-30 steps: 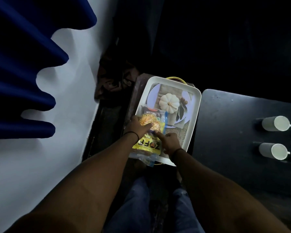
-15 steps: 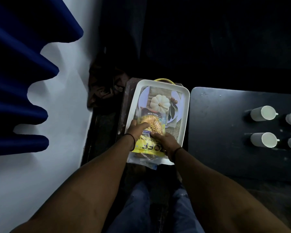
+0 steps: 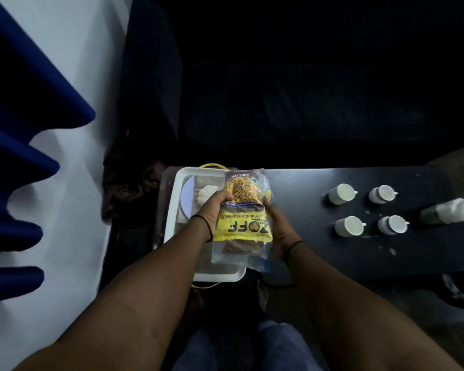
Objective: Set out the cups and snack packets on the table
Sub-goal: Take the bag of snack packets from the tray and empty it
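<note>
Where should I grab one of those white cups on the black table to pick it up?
Take the near-left white cup around its round body, coming from above or the side nearest you. It stands upright and clear of its neighbours; its handle looks small and points right, away from your hands.

Near the centre of the frame, the upper snack packet [image 3: 243,187] reads "MIXTURE" along its top edge. The yellow packet [image 3: 243,226] just below it shows, upside down, the brand "ZOFF" in large dark letters and, above that, "YA CHUNKS", its first letters hidden.
</note>
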